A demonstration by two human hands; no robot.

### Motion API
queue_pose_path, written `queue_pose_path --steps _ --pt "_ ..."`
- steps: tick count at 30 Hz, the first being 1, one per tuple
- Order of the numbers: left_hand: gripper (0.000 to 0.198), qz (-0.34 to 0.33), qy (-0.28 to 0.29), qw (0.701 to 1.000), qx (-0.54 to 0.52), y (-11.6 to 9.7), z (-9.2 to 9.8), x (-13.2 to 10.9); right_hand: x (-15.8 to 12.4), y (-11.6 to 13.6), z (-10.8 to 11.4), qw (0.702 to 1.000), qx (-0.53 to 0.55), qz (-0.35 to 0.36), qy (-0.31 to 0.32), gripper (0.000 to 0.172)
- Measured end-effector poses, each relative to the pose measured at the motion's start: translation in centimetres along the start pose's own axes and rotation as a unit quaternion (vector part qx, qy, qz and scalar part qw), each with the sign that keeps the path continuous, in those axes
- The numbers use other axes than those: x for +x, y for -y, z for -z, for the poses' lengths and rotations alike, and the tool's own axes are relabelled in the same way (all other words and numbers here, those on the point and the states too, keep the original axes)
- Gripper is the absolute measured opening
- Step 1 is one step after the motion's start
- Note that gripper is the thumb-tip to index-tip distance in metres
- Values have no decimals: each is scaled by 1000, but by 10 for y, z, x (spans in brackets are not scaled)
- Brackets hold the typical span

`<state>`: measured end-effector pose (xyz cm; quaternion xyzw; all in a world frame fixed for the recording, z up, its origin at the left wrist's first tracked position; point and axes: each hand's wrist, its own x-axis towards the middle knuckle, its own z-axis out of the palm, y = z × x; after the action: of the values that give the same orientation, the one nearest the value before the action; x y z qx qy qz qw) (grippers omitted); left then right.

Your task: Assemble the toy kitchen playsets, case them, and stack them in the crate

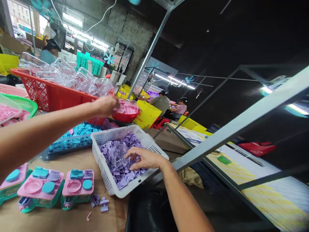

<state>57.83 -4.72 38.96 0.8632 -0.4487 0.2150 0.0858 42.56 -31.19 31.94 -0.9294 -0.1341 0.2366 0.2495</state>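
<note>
My right hand (147, 158) is over a white perforated basket (106, 180) of small purple plastic parts (130, 175). Its fingers are curved and apart, beside a clear plastic piece (119, 154) lying on the parts; I see no firm grip on it. My left hand (106, 104) is stretched across the front of a red basket (60, 98), close to a red bowl (127, 116) heaped with pink parts (127, 107). Motion blur and the angle hide its fingers.
Pink and teal toy stove sets (78, 187) stand on the brown table (67, 219) beside loose purple pieces (104, 204). Behind lies a crate of blue parts (74, 138). A metal frame post (241, 120) slants across the right. Seated people (161, 104) are farther back.
</note>
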Motion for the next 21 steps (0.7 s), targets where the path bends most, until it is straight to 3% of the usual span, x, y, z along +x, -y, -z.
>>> queue_pose_path --steps 2,5,7,12,15,18,21 --pt "41 123 -31 988 83 40 21 17 3 2 0 1000 -14 18 7 67" --pt "61 248 59 964 74 82 31 25 4 3 -6 998 -37 47 -7 63" --pt "66 276 87 957 32 95 29 22 -1 4 -11 998 -37 52 -26 60" --pt "72 272 31 962 -15 92 21 10 -22 11 -19 995 -24 42 -85 45" --pt "71 277 -64 953 -101 86 27 4 -34 18 -21 983 -38 46 -175 33" --pt "69 302 -168 909 -234 79 46 -4 -42 26 -25 960 -37 78 -265 31" --pt "53 355 -196 846 -347 65 72 -13 -47 37 -32 933 -26 130 -334 31"
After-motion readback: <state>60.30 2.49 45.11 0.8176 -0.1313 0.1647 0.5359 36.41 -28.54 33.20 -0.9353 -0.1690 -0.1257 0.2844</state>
